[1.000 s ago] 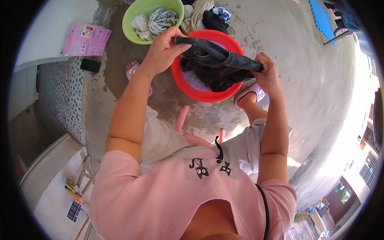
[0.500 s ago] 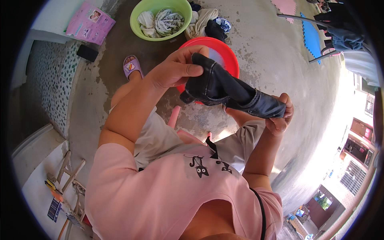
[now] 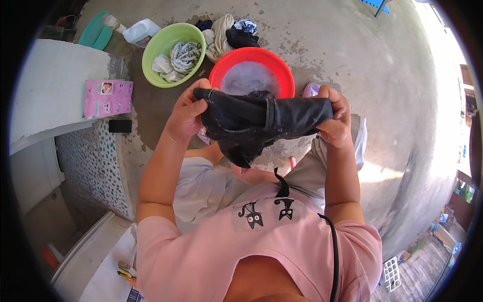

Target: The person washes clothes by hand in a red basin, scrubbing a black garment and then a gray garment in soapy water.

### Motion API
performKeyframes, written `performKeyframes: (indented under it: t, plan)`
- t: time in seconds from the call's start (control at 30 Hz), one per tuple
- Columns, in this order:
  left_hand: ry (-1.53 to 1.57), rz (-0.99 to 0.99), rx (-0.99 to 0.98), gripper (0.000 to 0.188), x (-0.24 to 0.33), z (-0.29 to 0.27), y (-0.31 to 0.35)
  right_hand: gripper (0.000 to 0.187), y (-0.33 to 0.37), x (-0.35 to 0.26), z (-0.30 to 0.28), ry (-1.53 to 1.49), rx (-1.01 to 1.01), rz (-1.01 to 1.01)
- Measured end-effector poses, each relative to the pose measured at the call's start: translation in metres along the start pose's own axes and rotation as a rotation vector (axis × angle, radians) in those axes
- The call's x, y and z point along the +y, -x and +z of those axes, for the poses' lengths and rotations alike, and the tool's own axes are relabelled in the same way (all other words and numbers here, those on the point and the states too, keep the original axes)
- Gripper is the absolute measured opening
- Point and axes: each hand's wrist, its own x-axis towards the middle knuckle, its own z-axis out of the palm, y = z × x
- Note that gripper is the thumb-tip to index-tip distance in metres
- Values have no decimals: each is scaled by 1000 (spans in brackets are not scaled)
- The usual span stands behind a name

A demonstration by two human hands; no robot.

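Wet, dark jeans [image 3: 246,118] with stitched seams are stretched level between my two hands, above my lap. My left hand [image 3: 186,113] is closed on one end, thumb on top. Around the other end, a narrower tube of cloth, the fingers of my right hand [image 3: 338,116] are closed. A loose dark fold hangs down from the middle. Just beyond the jeans stands a red basin [image 3: 288,75] of sudsy water [image 3: 246,75]. Some dark cloth shows at its near side, partly hidden behind the jeans.
A green basin [image 3: 147,60] with pale and patterned clothes stands left of the red one. Behind them lie a clothes pile [image 3: 221,38], a white jug [image 3: 141,31] and a teal basin [image 3: 103,38]. At left are a pink package [image 3: 108,98] and a dark flat object [image 3: 120,126].
The jeans slanted down to the right before and now lie level, with a fold hanging down. My right hand has risen relative to my left. The view has turned, showing more at far left.
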Motion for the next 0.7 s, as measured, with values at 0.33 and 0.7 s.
performKeyframes:
  t: [0.33,0.7]
  plan:
    - [176,-314,312,24,-95,-145,-92,18,-114,159,-95,-301,267,465]
    - [-610,-197,953,27,-256,-292,-114,63,-184,352,-121,1141,310,363]
